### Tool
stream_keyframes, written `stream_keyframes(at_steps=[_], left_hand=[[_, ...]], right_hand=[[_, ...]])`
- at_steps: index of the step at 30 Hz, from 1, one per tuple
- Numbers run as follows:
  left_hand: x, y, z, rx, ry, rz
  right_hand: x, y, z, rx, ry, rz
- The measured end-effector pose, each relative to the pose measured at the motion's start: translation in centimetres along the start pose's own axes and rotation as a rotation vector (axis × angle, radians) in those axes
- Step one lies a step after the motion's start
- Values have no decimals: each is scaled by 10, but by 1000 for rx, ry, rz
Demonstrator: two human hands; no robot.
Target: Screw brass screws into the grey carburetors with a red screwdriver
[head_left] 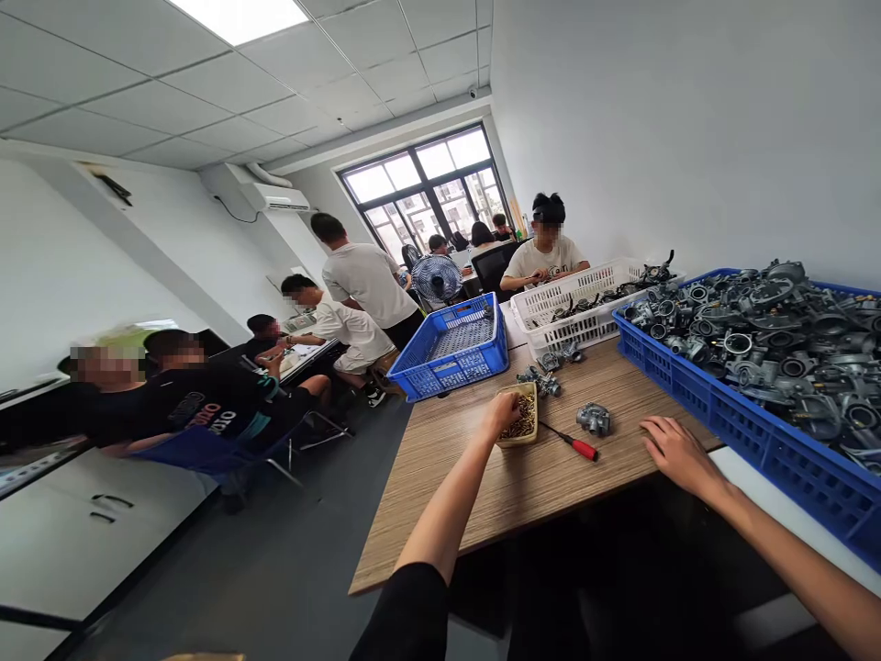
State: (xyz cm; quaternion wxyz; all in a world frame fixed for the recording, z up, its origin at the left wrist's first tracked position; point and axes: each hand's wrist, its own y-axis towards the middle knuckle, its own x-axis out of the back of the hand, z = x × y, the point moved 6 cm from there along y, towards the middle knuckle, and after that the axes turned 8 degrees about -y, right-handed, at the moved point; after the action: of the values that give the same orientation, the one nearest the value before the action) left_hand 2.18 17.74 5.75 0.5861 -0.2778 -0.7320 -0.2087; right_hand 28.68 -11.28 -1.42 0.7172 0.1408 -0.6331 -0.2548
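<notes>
My left hand reaches into a small yellowish box filled with small brass-coloured parts. Its fingers look pinched together among them, and what they hold, if anything, is hidden. To the right of the box, a screwdriver with a red and black handle lies on the wooden table. Behind the handle sits a single grey metal carburetor, apart from both hands. My right hand rests on the table by the right edge, palm down, fingers stretched out and holding nothing.
A large blue crate heaped with carburetors stands at the right. More carburetors lie behind the small box. A blue crate and a white basket stand at the back. A person sits opposite; others are at the left.
</notes>
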Motion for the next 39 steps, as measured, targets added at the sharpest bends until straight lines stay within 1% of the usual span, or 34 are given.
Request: stream_keyframes(at_steps=[4,10,12,15,17,18,19,21,23,24,26,27,30,34,39], left_hand=[[-2,-2,3,-13,-57,-50],[-2,-3,-1,-41,-150,-104],[1,-4,-2,-48,-181,-122],[12,-8,-7,-68,-222,-165],[20,-13,-18,-92,-248,-195],[23,-16,-26,-116,-272,-210],[25,-20,-38,-150,-305,-226],[28,-32,-67,-274,-443,-267],[23,-43,-99,-379,-551,-251],[19,-48,-113,-411,-593,-223],[9,-52,-137,-444,-649,-183],[5,-52,-145,-447,-667,-172],[-5,-44,-157,-424,-702,-167],[-16,-32,-159,-397,-703,-125],[-24,-28,-162,-390,-605,-72]], right_hand=[[0,0,0,8,-7,4],[0,0,-3,6,-1,16],[0,0,-3,2,-2,23],[3,1,-1,-3,-4,52],[6,1,3,-8,-3,77],[8,2,5,-12,-1,89],[10,2,7,-17,2,99],[14,3,11,-30,10,113],[17,3,13,-43,19,123],[18,4,13,-50,23,128],[19,4,14,-60,27,136],[20,4,14,-63,27,138],[21,4,16,-61,28,142],[20,4,16,-64,30,148],[19,4,16,-71,33,137]])
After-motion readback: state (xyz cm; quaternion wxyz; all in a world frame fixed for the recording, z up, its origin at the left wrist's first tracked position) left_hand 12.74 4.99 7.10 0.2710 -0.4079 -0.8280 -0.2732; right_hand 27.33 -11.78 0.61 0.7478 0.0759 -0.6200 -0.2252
